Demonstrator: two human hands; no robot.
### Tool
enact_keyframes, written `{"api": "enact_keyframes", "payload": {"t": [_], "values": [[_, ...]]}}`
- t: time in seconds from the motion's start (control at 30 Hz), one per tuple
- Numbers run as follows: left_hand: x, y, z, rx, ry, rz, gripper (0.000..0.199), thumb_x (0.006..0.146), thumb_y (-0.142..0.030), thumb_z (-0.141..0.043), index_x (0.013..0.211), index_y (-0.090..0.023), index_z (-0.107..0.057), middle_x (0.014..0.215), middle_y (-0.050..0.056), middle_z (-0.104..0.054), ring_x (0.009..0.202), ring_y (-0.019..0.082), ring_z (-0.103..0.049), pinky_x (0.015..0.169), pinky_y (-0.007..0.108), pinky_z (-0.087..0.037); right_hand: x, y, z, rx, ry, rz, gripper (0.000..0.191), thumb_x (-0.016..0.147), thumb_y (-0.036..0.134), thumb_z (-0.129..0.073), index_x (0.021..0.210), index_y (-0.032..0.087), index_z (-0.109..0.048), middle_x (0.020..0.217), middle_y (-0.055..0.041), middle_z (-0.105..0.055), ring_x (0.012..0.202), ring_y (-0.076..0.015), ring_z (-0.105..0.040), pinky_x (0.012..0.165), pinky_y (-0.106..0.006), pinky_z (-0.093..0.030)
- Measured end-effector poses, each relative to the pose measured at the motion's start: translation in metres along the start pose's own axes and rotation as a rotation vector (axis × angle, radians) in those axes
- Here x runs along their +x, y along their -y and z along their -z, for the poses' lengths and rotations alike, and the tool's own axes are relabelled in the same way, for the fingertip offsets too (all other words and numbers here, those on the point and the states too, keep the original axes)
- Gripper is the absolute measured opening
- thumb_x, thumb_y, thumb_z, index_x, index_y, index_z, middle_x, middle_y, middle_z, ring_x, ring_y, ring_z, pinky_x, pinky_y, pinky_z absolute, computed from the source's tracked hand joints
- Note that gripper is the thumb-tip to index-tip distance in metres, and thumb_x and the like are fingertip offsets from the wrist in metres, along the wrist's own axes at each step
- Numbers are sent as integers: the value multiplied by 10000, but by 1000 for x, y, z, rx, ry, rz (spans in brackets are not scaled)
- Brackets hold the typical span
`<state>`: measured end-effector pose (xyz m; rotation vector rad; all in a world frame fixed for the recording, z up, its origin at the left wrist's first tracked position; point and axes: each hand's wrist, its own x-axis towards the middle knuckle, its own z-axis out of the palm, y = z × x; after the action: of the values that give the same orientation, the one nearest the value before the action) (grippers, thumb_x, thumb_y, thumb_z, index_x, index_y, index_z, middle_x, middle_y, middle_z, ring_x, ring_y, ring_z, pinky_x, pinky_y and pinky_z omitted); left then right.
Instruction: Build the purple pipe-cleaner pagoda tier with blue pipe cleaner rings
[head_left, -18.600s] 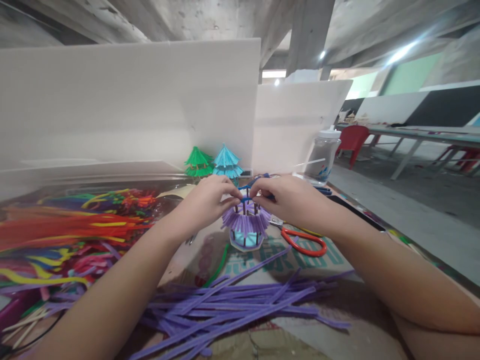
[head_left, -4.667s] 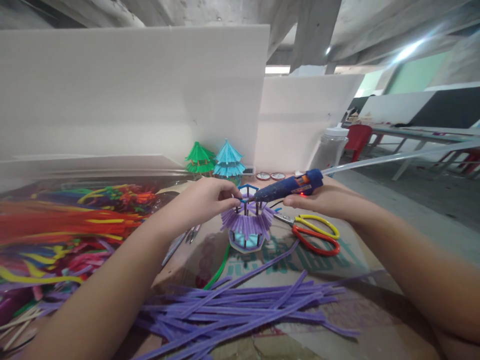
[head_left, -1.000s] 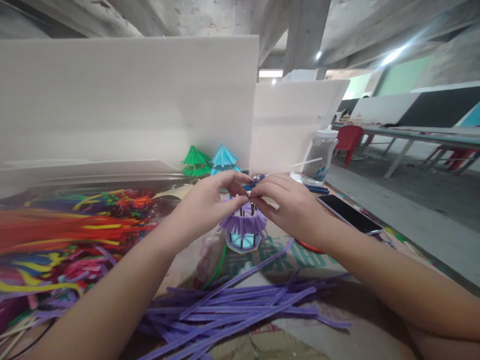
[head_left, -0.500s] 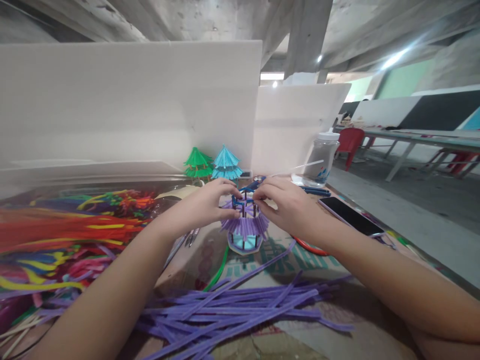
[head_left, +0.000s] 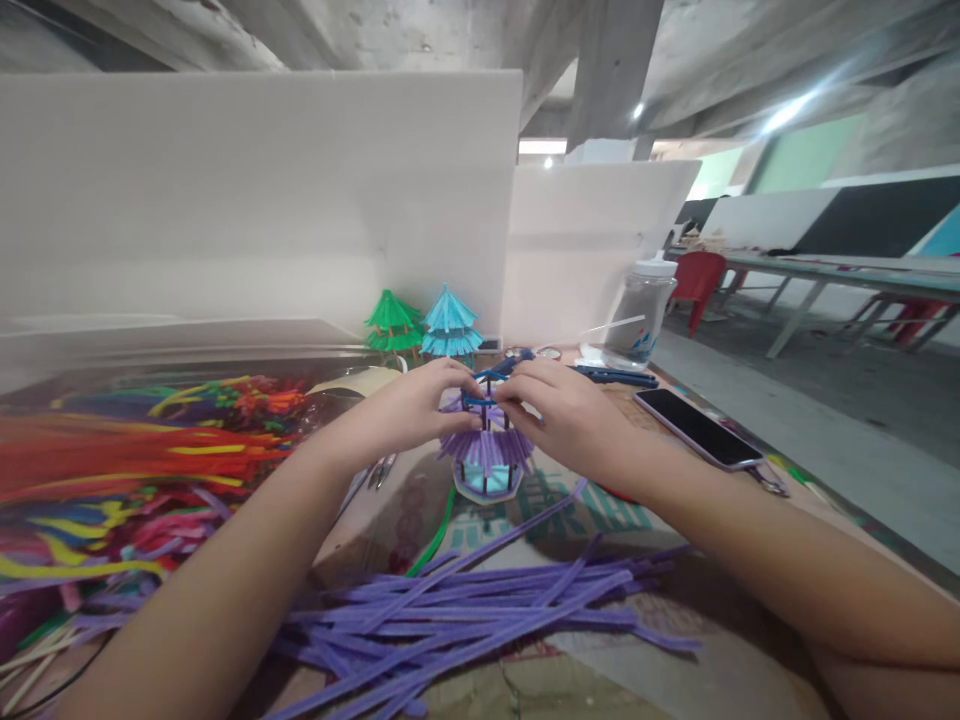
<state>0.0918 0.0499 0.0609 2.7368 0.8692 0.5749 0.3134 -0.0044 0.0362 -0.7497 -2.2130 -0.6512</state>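
A small pavilion model (head_left: 487, 455) with a purple fringed roof stands between my hands, on an octagonal base with a light blue floor. Dark posts rise through the roof to a blue fuzzy-stem frame (head_left: 481, 403) at the top. My left hand (head_left: 435, 405) grips the upper part from the left, thumb by a post and fingers at the frame. From the right, my right hand (head_left: 559, 405) pinches the frame's other side; its fingertips partly cover it. Many loose purple fuzzy stems (head_left: 480, 610) lie in a pile nearer to me.
Coloured fuzzy stems (head_left: 150, 450) heap up on the left. Green (head_left: 392, 322) and light blue (head_left: 450, 322) pavilion models stand behind, before a white board (head_left: 262, 200). On the right are a phone (head_left: 697, 428), a dark blue tool (head_left: 615, 377) and a clear bottle (head_left: 641, 315).
My right hand has shifted slightly left and its fingers lie closer over the blue frame. My left hand keeps nearly the same hold. The view has moved slightly.
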Motion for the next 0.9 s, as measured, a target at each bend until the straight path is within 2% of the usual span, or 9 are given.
{"api": "enact_keyframes", "payload": {"t": [0.53,0.9], "values": [[0,-8,5,-6,27,29,317,857,-407,-654,1102,-210,-689,1263,78,-655,1214,269,-590,1037,371,-456,3,5,5,-20,40,20,180,968,144,-535,905,89,-695,821,-108,-672,785,-225,-599,722,-349,-501],[0,-2,1,4,12,2,307,874,-413,-658,1115,-226,-694,1270,64,-648,1222,261,-585,1035,354,-457,3,5,3,-12,25,-1,185,979,159,-525,918,100,-690,824,-105,-670,791,-227,-592,731,-362,-505]]}}
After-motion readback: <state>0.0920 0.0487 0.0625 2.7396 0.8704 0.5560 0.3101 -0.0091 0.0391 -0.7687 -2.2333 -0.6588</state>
